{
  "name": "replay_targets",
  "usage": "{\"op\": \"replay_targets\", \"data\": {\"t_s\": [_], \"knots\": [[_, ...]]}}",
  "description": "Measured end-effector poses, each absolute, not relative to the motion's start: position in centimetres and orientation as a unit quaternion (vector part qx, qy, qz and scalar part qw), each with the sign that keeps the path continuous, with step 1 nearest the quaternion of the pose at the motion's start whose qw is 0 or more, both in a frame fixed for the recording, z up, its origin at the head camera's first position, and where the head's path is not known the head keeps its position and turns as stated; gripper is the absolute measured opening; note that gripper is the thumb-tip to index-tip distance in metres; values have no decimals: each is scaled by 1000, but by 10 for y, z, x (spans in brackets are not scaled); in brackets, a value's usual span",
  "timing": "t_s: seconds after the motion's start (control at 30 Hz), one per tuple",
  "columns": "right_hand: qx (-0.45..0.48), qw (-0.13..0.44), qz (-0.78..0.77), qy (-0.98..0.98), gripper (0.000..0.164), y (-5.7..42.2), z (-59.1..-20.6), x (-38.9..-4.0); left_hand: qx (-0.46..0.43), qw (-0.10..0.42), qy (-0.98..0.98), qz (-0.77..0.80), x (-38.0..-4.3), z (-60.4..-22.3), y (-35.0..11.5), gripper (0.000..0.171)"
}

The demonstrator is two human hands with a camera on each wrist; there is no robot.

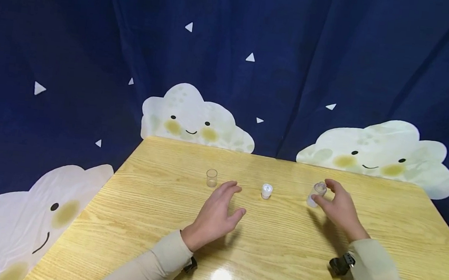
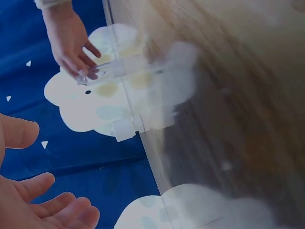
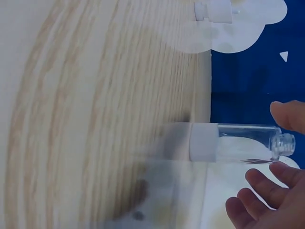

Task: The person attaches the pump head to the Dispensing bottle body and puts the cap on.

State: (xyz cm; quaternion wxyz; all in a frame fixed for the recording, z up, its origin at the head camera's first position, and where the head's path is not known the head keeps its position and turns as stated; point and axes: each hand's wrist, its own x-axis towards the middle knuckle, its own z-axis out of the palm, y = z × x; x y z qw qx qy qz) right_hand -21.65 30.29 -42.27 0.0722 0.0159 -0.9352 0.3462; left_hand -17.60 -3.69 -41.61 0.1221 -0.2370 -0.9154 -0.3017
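A slim clear bottle with a whitish lower part and an uncapped threaded neck stands upright on the wooden table at the right. My right hand is around its upper part, thumb on one side and fingers on the other. In the right wrist view a gap shows between thumb and bottle, with a fingertip right at the glassy edge. My left hand hovers over the table with fingers spread and nothing in them. Beyond it stand a short clear cylinder and a small white stepped piece like a bottle top.
The light wooden table ends at a dark blue curtain printed with white triangles and smiling clouds. Black wrist cameras sit under both sleeves, one by the right cuff. A bright reflection lies on the near tabletop.
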Motion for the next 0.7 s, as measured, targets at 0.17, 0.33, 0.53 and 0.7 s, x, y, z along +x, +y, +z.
{"op": "replay_targets", "data": {"t_s": [0.17,0.33,0.53,0.7], "knots": [[-6,45,368,-929,78,304,-427,-220,-236,128,-917,-295,-176,-417,-38,52],[-7,43,362,-931,75,309,-432,-224,-235,134,-917,-293,-176,-417,-38,51],[11,45,342,-938,64,314,-437,-228,-234,126,-918,-293,-175,-419,-38,52],[14,35,347,-937,64,316,-438,-229,-228,124,-921,-289,-176,-421,-40,52]]}}
